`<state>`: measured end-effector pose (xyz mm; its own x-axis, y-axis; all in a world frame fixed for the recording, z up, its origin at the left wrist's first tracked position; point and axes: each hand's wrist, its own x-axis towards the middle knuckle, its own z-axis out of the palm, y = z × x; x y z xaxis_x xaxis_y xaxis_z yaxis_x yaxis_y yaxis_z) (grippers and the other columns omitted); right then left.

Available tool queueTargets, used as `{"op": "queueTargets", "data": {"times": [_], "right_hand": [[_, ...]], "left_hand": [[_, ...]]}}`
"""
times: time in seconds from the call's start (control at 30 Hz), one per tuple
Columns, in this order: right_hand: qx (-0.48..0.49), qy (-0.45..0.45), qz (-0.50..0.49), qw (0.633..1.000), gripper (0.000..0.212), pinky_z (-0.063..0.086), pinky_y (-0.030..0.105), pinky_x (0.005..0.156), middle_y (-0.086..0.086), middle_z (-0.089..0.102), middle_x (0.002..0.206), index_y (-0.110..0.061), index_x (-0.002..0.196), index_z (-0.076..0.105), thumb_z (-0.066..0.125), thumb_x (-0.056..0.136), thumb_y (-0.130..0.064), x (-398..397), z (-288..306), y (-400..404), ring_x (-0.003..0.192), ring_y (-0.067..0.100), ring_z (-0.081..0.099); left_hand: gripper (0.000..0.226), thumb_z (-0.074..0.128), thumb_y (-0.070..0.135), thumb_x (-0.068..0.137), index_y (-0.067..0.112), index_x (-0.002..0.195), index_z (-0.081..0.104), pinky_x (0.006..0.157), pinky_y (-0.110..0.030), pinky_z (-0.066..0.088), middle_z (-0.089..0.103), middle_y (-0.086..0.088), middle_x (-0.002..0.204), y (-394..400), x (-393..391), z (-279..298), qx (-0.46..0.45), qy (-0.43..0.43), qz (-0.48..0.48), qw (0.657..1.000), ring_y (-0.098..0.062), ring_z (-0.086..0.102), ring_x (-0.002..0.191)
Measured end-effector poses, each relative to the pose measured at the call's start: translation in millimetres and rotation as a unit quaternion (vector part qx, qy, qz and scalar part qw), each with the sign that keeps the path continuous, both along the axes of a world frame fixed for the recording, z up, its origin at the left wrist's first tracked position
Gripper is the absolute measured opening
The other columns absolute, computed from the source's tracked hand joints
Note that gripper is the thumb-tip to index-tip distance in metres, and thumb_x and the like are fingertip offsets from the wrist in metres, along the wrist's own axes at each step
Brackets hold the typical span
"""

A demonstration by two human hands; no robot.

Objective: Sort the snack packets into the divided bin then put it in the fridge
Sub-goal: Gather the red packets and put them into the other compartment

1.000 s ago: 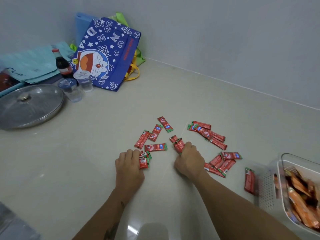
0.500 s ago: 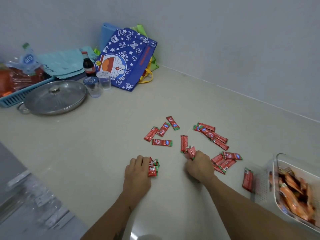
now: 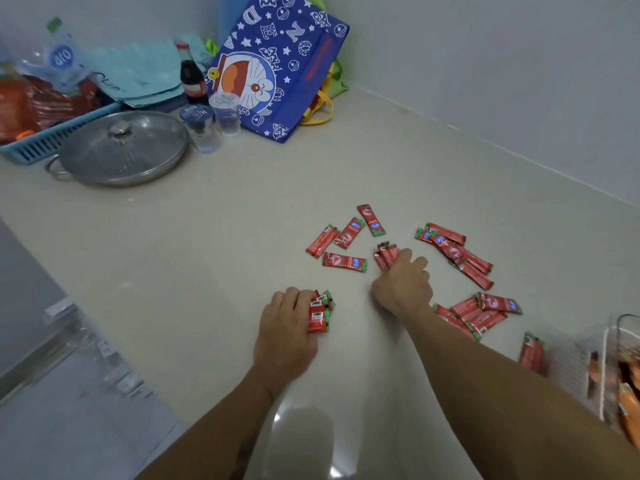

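Grip L: my left hand (image 3: 284, 329) curls round a small stack of red packets (image 3: 320, 311), thumb-side ends poking out to the R of my knuckles.
Grip R: my right hand (image 3: 401, 285) is curled on a few red packets (image 3: 386, 255), pinched at fingertips, ends sticking out ahead-left of the grip.
Change: vs a sec ago, the R hand has pushed further fwd and now has more than one packet bunched under the fingers; the lone upright packet that lay just ahead of it is gathered in. L hand hasn't shifted, same stack.
Loose, ahead-left of R grip: four red packets (image 3: 345, 262) fanned out, not touching either hand.
Loose, R of R grip: a row of overlapping packets (image 3: 454, 251), and a cluster (image 3: 481, 315) behind my R wrist.
Stray: one packet (image 3: 530, 351) just beside the bin.
Bin: divided bin (image 3: 609, 367) well to the R of both grips, near frame edge; orange packets (image 3: 628, 393) in one part, the rest of it out of view.
Meaning: I'm still collecting, approx. half the reds are on the counter; nothing red visibly in the bin yet, fridge step far off.
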<state>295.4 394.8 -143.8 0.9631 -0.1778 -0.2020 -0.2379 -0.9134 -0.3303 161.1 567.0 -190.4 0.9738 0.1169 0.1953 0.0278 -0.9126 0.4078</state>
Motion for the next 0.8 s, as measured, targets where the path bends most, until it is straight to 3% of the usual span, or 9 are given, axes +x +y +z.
{"op": "queueTargets", "data": {"times": [0.3, 0.4, 0.5, 0.57, 0.67, 0.73, 0.8], "right_hand": [[-0.008, -0.001, 0.067, 0.998, 0.051, 0.045, 0.038, 0.070, 0.009, 0.056, 0.104, -0.016, 0.127, 0.033, 0.060, 0.084, -0.022, -38, 1, -20, 0.093, 0.029, 0.059], [-0.024, 0.015, 0.108, 0.994, 0.056, 0.050, 0.039, 0.074, 0.007, 0.059, 0.109, -0.021, 0.134, 0.030, 0.057, 0.084, -0.022, -72, 2, -32, 0.095, 0.028, 0.061], [-0.041, 0.021, 0.141, 0.989, 0.051, 0.050, 0.039, 0.086, 0.007, 0.058, 0.120, -0.022, 0.135, 0.037, 0.050, 0.086, -0.025, -106, 3, -47, 0.105, 0.029, 0.059], [-0.037, -0.002, 0.143, 0.989, 0.042, 0.047, 0.037, 0.085, 0.005, 0.059, 0.120, -0.023, 0.129, 0.044, 0.049, 0.087, -0.025, -125, 8, -56, 0.105, 0.028, 0.058], [-0.019, -0.064, 0.143, 0.988, 0.036, 0.046, 0.036, 0.080, 0.003, 0.059, 0.117, -0.022, 0.122, 0.047, 0.050, 0.086, -0.023, -145, 28, -71, 0.101, 0.027, 0.058], [-0.011, -0.107, 0.140, 0.984, 0.038, 0.042, 0.034, 0.077, 0.002, 0.059, 0.117, -0.020, 0.122, 0.048, 0.052, 0.084, -0.022, -154, 47, -83, 0.102, 0.027, 0.057], [0.011, -0.160, 0.129, 0.979, 0.028, 0.036, 0.032, 0.070, 0.000, 0.058, 0.104, -0.022, 0.109, 0.048, 0.054, 0.082, -0.021, -165, 70, -98, 0.094, 0.027, 0.056]], "left_hand": [[0.047, 0.056, 0.022, 0.069, 0.019, 0.117, 0.052, 0.069, -0.033, 0.044, 0.054, 0.002, 0.102, 1, 1, 2, -0.015, -0.021, -0.003, 1.000, -0.018, 0.046, 0.084], [0.048, 0.061, 0.020, 0.068, 0.019, 0.115, 0.052, 0.068, -0.036, 0.045, 0.054, 0.001, 0.101, 1, 0, 4, -0.012, -0.021, -0.011, 1.000, -0.020, 0.047, 0.083], [0.051, 0.071, 0.014, 0.063, 0.019, 0.110, 0.052, 0.064, -0.037, 0.046, 0.055, -0.001, 0.098, 1, -1, 7, -0.001, -0.007, -0.013, 1.000, -0.024, 0.049, 0.080], [0.051, 0.072, 0.011, 0.062, 0.018, 0.109, 0.052, 0.065, -0.037, 0.046, 0.057, -0.002, 0.097, 1, -1, 12, -0.004, 0.013, -0.025, 1.000, -0.027, 0.052, 0.080], [0.040, 0.061, 0.009, 0.076, 0.018, 0.113, 0.049, 0.073, -0.038, 0.043, 0.056, -0.001, 0.104, -9, -2, 28, -0.089, 0.052, -0.049, 0.993, -0.028, 0.052, 0.092], [0.032, 0.056, 0.009, 0.082, 0.021, 0.110, 0.047, 0.071, -0.036, 0.042, 0.054, 0.003, 0.100, -27, -9, 42, -0.148, 0.028, -0.067, 0.986, -0.026, 0.053, 0.091], [0.028, 0.057, 0.010, 0.087, 0.020, 0.111, 0.048, 0.068, -0.034, 0.040, 0.053, 0.003, 0.097, -51, -17, 59, -0.192, -0.003, -0.086, 0.978, -0.024, 0.054, 0.087]]}}
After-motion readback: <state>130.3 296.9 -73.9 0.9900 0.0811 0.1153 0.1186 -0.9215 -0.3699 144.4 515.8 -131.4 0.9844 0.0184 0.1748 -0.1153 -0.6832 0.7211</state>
